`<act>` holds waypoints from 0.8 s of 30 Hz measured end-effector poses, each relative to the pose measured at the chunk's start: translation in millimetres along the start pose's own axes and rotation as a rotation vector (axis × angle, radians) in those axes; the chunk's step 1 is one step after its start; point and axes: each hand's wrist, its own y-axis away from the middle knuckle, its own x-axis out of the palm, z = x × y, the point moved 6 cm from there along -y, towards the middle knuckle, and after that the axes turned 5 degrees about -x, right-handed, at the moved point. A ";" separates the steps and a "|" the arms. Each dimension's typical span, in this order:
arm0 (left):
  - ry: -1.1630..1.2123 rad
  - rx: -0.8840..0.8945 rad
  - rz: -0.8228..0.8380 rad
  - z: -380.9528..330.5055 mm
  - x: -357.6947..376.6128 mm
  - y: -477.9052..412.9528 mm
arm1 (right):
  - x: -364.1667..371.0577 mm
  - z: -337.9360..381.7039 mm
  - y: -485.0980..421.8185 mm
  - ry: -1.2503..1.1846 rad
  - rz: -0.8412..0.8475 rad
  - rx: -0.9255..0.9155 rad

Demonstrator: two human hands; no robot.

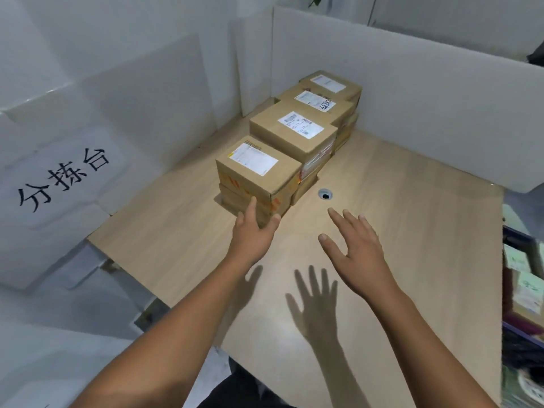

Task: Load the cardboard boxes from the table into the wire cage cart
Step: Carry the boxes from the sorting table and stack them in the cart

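Note:
A row of labelled cardboard boxes stands in stacks on the wooden table (397, 231), running away from me toward the back panel. The nearest stack (259, 178) has a white label on its top box. Behind it come a larger box (294, 131) and two more stacks (318, 103) (332, 83). My left hand (253, 231) reaches to the near corner of the nearest stack, fingers apart, fingertips at its lower boxes. My right hand (353, 248) hovers above the table to the right of that stack, fingers spread, holding nothing. At the right edge, part of the cart (521, 290) shows with items inside.
White foam panels (412, 98) wall in the table at the back and left. A paper sign with black characters (64, 178) hangs on the left panel. A round cable hole (325, 195) sits in the tabletop beside the nearest stack.

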 end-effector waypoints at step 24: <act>0.628 -0.060 -0.289 -15.0 34.0 -133.4 | 60.2 22.3 -143.3 -0.049 0.021 0.120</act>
